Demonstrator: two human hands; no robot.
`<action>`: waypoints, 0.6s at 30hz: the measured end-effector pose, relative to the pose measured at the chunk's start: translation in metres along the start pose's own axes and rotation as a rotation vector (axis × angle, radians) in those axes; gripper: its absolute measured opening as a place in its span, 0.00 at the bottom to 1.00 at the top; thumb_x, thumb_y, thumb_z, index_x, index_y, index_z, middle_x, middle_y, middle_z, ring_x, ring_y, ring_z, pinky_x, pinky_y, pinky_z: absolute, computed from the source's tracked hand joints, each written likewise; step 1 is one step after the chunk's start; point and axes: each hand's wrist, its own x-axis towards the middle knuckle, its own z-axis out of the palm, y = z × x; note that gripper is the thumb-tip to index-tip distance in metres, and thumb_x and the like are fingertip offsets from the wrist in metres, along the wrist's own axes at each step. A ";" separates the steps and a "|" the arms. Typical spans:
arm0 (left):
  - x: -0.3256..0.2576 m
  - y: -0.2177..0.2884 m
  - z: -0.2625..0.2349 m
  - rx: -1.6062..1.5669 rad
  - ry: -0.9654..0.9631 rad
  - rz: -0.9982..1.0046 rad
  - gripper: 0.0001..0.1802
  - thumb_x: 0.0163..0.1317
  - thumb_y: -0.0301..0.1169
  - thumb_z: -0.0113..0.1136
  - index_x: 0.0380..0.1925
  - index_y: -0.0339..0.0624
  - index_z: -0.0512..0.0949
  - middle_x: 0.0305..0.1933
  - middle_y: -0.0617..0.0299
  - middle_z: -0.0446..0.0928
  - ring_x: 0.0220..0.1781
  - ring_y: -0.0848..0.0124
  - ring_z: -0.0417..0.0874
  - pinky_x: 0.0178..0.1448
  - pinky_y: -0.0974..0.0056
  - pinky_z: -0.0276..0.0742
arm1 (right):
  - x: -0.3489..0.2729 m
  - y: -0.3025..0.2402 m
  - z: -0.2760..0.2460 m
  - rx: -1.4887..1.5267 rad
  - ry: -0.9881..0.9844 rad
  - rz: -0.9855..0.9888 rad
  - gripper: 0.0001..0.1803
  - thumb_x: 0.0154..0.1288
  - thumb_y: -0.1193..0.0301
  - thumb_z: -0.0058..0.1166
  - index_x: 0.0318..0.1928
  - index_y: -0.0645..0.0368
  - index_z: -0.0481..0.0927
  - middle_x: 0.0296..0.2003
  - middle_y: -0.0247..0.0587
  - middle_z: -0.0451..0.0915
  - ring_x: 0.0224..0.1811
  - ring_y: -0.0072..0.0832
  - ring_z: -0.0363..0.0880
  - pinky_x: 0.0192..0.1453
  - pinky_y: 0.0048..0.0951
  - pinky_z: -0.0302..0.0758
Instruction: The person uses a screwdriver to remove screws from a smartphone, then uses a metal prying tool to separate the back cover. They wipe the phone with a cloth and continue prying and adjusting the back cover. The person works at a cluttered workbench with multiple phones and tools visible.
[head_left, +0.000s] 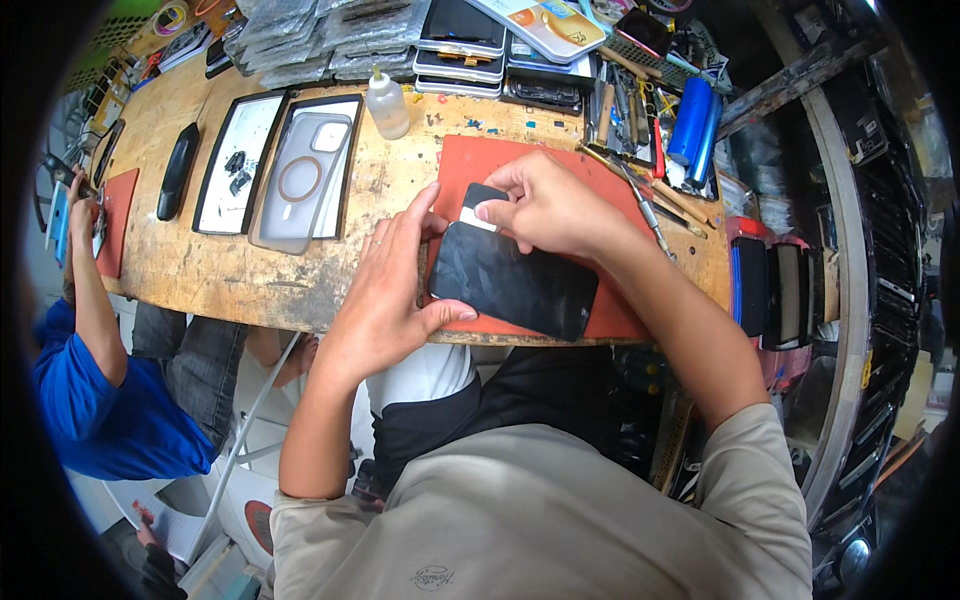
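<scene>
A black smartphone (514, 282) lies at a slant, screen-like glossy side up and smudged, on an orange-red mat (462, 160) at the bench's front edge. My left hand (388, 285) steadies its left end, thumb on the near edge and fingers by the far corner. At the phone's far left edge, my right hand (545, 208) pinches a small flat dark piece with a white strip (478, 213). That piece touches or overlaps the phone's edge; its exact kind is unclear, and my fingers cover part of it.
Left of the mat are a clear phone case (300, 180), a tray with black bits (235, 190) and a dropper bottle (387, 105). Screwdrivers, tweezers and blue cylinders (690, 120) crowd the right. A person in blue (110, 380) works at far left.
</scene>
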 end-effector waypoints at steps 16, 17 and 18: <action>0.009 -0.004 -0.008 0.131 -0.095 0.113 0.73 0.45 0.49 0.87 0.87 0.42 0.54 0.71 0.51 0.79 0.74 0.50 0.73 0.82 0.46 0.58 | -0.072 0.008 -0.006 -0.468 0.220 -0.392 0.06 0.70 0.75 0.65 0.43 0.65 0.88 0.35 0.52 0.87 0.35 0.52 0.87 0.39 0.48 0.83; 0.009 -0.003 -0.009 0.129 -0.100 0.109 0.72 0.45 0.49 0.87 0.87 0.43 0.55 0.72 0.51 0.79 0.74 0.50 0.73 0.82 0.46 0.58 | -0.067 0.009 -0.011 -0.366 0.174 -0.306 0.07 0.71 0.75 0.65 0.44 0.66 0.88 0.33 0.52 0.87 0.33 0.49 0.87 0.37 0.46 0.82; 0.009 -0.002 -0.009 0.126 -0.095 0.116 0.71 0.46 0.49 0.87 0.87 0.43 0.55 0.72 0.51 0.78 0.74 0.50 0.73 0.82 0.46 0.57 | -0.060 0.009 -0.017 -0.264 0.129 -0.223 0.08 0.72 0.75 0.65 0.45 0.68 0.89 0.31 0.51 0.87 0.30 0.45 0.87 0.35 0.44 0.81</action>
